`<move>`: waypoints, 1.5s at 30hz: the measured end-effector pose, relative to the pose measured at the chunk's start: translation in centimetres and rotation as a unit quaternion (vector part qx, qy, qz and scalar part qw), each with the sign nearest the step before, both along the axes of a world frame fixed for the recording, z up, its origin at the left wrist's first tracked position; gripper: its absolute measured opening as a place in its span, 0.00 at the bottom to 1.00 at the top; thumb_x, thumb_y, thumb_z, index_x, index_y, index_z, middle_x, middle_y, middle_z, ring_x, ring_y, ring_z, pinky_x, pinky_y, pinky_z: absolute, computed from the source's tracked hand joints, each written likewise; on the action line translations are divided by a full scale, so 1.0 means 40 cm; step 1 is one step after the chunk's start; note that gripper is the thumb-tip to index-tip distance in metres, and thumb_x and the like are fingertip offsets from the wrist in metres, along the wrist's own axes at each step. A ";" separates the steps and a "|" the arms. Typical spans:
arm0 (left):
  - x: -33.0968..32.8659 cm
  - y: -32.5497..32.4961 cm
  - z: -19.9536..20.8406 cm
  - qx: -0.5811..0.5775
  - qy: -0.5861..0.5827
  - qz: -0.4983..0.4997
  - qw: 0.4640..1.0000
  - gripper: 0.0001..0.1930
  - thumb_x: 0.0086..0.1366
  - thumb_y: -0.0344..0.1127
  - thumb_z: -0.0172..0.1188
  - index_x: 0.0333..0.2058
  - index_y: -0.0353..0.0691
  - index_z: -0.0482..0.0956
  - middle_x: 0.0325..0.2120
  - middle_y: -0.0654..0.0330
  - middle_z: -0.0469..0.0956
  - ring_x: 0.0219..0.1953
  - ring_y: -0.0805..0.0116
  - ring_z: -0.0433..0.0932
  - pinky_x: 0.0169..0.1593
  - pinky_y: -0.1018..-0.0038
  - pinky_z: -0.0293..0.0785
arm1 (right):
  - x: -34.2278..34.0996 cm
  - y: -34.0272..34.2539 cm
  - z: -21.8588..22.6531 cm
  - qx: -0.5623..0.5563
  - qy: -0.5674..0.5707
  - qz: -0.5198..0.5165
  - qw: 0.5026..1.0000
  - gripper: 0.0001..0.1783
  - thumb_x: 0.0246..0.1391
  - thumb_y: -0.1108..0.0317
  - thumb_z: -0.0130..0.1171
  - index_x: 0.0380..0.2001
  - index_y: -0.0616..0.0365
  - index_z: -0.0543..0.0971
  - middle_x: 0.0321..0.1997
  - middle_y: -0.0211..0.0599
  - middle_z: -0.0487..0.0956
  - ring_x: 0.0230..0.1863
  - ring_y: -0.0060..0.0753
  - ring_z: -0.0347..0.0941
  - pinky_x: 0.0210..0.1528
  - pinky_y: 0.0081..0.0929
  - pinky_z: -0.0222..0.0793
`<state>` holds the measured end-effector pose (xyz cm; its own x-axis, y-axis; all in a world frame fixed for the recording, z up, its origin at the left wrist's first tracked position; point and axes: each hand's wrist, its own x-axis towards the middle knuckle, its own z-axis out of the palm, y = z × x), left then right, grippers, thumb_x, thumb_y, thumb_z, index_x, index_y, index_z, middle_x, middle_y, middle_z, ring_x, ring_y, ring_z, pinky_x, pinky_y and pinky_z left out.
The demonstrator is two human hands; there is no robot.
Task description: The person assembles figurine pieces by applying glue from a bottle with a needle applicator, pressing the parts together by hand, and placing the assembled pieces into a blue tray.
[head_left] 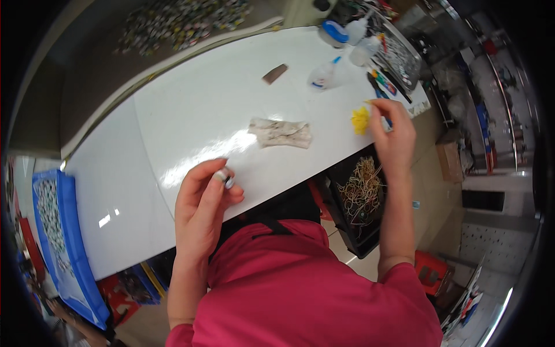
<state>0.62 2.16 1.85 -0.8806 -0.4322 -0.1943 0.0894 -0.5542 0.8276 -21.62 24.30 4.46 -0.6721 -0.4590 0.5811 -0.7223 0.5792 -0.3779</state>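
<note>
Bright light glances off a glossy white bench (202, 98) in a crowded workroom, where a person in a magenta top works with both bare hands. At the near side of the bench, the left hand (196, 211) has its thumb and fingers clamped on a small silvery-white piece (225, 177), raised in front of the body. Near the bench's right edge, the right hand (399, 139) is bent inward, thumb and index fingertips close together; whether they grip anything cannot be told. Just beside those fingertips is a yellow, flower-shaped item (360, 121), and whether they touch it is unclear. Between the hands, a crumpled, off-white cloth (281, 133) marked with dark streaks lies flat, with a small brown piece (275, 73) beyond it. Toward the far right stand a clear squeeze bottle (322, 76) with a blue tip and a blue-lidded container (334, 33). At far left, a blue tray (81, 254) holds many small pale pieces, while a large heap of small mixed pieces (185, 26) lies beyond the bench. Below the bench's near edge, a black tray (365, 250) carries tangled cream-coloured cords (362, 188).
</note>
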 end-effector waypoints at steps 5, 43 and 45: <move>0.020 -0.057 0.001 0.047 -0.004 -0.042 0.998 0.17 0.70 0.35 0.45 0.54 0.36 0.67 0.44 0.58 0.72 0.41 0.72 0.77 0.48 0.75 0.74 | 0.043 0.028 -0.048 0.182 0.010 0.017 0.983 0.09 0.50 0.78 0.56 0.36 0.60 0.77 0.39 0.43 0.76 0.42 0.44 0.73 0.46 0.33 0.68; 0.083 -0.047 -0.002 0.002 0.050 -0.067 0.996 0.19 0.68 0.26 0.48 0.56 0.32 0.65 0.49 0.53 0.71 0.52 0.64 0.74 0.54 0.75 0.72 | 0.195 -0.205 -0.066 -0.216 -0.165 0.114 0.956 0.28 0.47 0.73 0.63 0.53 0.61 0.66 0.55 0.42 0.69 0.55 0.33 0.65 0.54 0.31 0.61; 0.086 -0.048 0.000 0.005 0.051 -0.064 0.997 0.19 0.68 0.26 0.48 0.57 0.32 0.65 0.49 0.52 0.71 0.52 0.63 0.74 0.54 0.75 0.72 | 0.110 -0.189 -0.044 -0.224 -0.143 0.044 0.963 0.32 0.49 0.69 0.63 0.57 0.61 0.63 0.58 0.43 0.67 0.58 0.35 0.64 0.56 0.31 0.60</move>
